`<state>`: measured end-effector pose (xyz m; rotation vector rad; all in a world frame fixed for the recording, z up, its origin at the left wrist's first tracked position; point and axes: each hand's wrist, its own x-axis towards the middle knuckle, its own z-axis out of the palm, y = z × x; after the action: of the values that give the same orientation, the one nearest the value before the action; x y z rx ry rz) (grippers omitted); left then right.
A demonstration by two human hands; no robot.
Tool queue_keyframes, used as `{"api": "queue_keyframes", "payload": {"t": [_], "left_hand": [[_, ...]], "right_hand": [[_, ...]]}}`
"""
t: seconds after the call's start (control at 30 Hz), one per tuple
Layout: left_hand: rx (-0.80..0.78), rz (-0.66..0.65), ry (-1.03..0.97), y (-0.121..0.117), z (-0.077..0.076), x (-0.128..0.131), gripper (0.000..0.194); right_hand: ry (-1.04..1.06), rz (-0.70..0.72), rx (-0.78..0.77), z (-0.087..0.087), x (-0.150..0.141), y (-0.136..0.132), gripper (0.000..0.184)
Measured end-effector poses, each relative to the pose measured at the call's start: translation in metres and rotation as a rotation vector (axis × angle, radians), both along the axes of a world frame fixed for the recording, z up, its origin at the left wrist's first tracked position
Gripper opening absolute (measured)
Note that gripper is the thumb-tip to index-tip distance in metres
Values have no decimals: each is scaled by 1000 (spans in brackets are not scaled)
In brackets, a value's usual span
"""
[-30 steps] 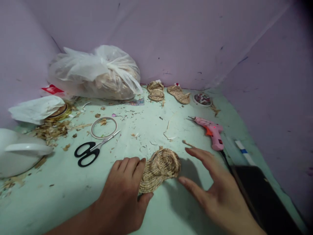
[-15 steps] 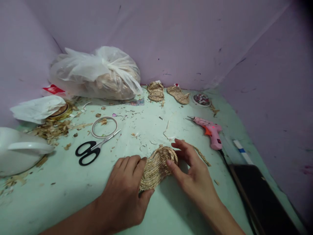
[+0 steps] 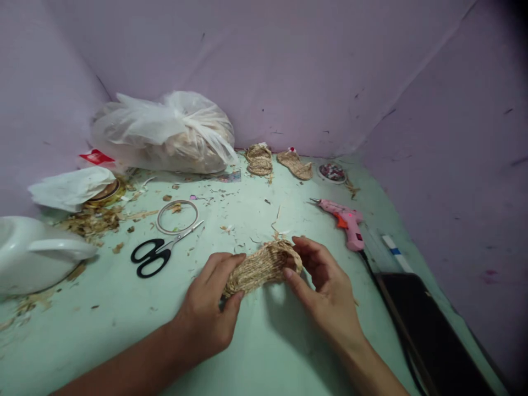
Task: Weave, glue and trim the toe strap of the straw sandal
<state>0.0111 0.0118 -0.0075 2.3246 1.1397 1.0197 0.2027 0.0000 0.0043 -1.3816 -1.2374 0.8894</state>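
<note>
A small woven straw sandal (image 3: pixel 262 267) is held between both hands just above the pale green table (image 3: pixel 124 324). My left hand (image 3: pixel 210 308) pinches its near left end with thumb and fingers. My right hand (image 3: pixel 324 286) grips the rounded right end, thumb underneath and fingers curled over the top. Black-handled scissors (image 3: pixel 159 253) lie to the left of the hands. A pink glue gun (image 3: pixel 344 220) with a red light lies to the right.
A tied plastic bag (image 3: pixel 169 132) of straw sits at the back. Two more woven sandals (image 3: pixel 259 159) (image 3: pixel 295 164) and a small dish (image 3: pixel 332 172) stand by the wall. A thin ring (image 3: pixel 177 216), straw scraps (image 3: pixel 91 220), a white pot (image 3: pixel 28 256) and a black slab (image 3: pixel 424 330) lie around.
My right hand came in from the right and took hold of the sandal's rounded end. Both hands have lifted and tilted the sandal off the table.
</note>
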Motion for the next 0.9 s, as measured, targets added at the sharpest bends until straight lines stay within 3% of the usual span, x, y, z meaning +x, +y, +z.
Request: {"api": "queue_keyframes", "payload": {"t": [0.1, 0.2, 0.4, 0.63, 0.9], "left_hand": [[192, -51, -54, -7, 1, 1, 44], [264, -89, -12, -13, 2, 2, 45], [175, -175, -78, -17, 6, 4, 44], [138, -206, -74, -22, 3, 6, 45], [207, -244, 3, -22, 3, 5, 46]], "right_hand": [[-66, 32, 57, 2, 3, -2, 34], [-97, 73, 84, 3, 5, -3, 26], [-55, 150, 141, -7, 6, -1, 18], [-399, 118, 329, -2, 2, -1, 24], [-343, 14, 292, 0, -6, -2, 15]]}}
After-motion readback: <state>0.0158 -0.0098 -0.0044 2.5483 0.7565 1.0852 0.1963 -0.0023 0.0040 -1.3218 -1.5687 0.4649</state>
